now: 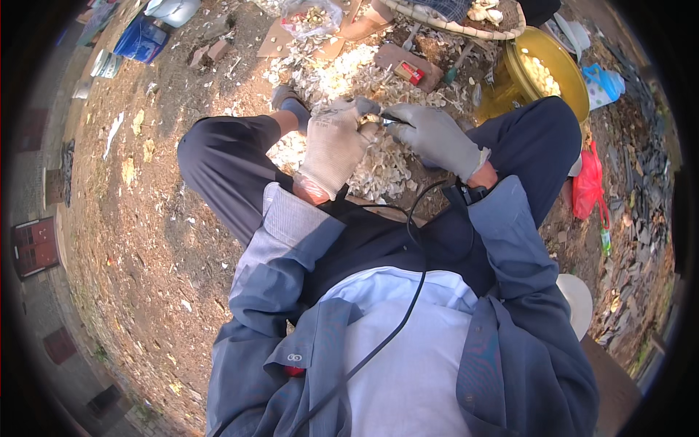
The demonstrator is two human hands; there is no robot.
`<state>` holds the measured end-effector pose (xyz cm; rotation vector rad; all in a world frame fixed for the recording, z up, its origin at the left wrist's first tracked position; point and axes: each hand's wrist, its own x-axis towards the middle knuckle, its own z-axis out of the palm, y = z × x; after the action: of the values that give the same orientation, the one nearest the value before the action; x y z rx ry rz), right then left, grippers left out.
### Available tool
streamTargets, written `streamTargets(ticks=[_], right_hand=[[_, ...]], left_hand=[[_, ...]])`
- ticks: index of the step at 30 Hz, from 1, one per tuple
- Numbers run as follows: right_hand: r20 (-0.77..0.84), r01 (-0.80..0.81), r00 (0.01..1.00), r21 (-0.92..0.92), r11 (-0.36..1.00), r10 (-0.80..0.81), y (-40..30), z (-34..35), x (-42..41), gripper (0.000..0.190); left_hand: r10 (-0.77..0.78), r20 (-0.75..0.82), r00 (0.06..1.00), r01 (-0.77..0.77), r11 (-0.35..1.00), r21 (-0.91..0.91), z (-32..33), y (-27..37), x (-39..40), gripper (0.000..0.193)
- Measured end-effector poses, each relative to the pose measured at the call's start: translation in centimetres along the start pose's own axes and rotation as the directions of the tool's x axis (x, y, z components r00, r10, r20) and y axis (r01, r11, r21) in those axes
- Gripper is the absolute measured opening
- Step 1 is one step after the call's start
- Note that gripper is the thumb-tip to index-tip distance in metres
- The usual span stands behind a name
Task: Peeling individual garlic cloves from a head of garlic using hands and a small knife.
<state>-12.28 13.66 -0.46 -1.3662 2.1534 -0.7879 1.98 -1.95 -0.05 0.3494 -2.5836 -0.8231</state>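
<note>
Both of my hands wear pale work gloves and meet above a heap of dry, papery peelings (pixel 385 164) between my legs. My left hand (pixel 341 136) has its fingers curled around a small pale piece (pixel 372 118), which looks like a garlic clove. Close against it from the right, my right hand (pixel 431 134) pinches a small tool, of which only a bit of shiny metal (pixel 387 122) shows at the fingertips. The rest of the tool is hidden by the glove. A yellow bucket (pixel 510 82) with pale peeled cloves (pixel 538 74) stands beyond my right knee.
A wicker tray (pixel 464 30) holds garlic and cloth at the top. Near it lie a brick (pixel 385 57) with a red box (pixel 409 72) and a clear bag of cloves (pixel 311 21). A red plastic bag (pixel 587 183) is at right, a blue bucket (pixel 141 38) at upper left. A black cable (pixel 407 311) crosses my lap.
</note>
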Motion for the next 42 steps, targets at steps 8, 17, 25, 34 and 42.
streamTargets(ticks=[8, 17, 25, 34, 42], right_hand=[[-0.035, 0.156, 0.987, -0.077, 0.985, -0.160, 1.2, 0.6, 0.1, 0.028], [0.147, 0.019, 0.984, 0.483, 0.875, -0.102, 0.9, -0.7, -0.3, 0.023], [0.319, -0.281, 0.947, 0.756, 0.591, 0.043, -1.7, -2.9, -1.1, 0.021], [0.281, -0.244, 0.959, 0.747, 0.618, 0.039, -1.8, -2.9, -1.1, 0.023], [0.288, -0.228, 0.958, 0.769, 0.597, -0.005, -2.0, -3.6, -1.1, 0.025]], left_hand=[[-0.036, 0.134, 0.990, 0.015, 0.988, 0.157, -0.4, 0.5, -0.3, 0.025], [0.007, 0.177, 0.984, 0.041, 0.964, -0.264, -2.2, 0.5, -0.1, 0.026], [-0.076, 0.263, 0.962, 0.231, 0.742, -0.629, -2.9, 0.0, 0.3, 0.020], [-0.180, 0.249, 0.952, 0.305, 0.649, -0.697, -2.3, -0.4, 0.3, 0.019], [-0.340, 0.249, 0.907, 0.357, 0.304, -0.884, -1.8, -1.2, 0.2, 0.019]])
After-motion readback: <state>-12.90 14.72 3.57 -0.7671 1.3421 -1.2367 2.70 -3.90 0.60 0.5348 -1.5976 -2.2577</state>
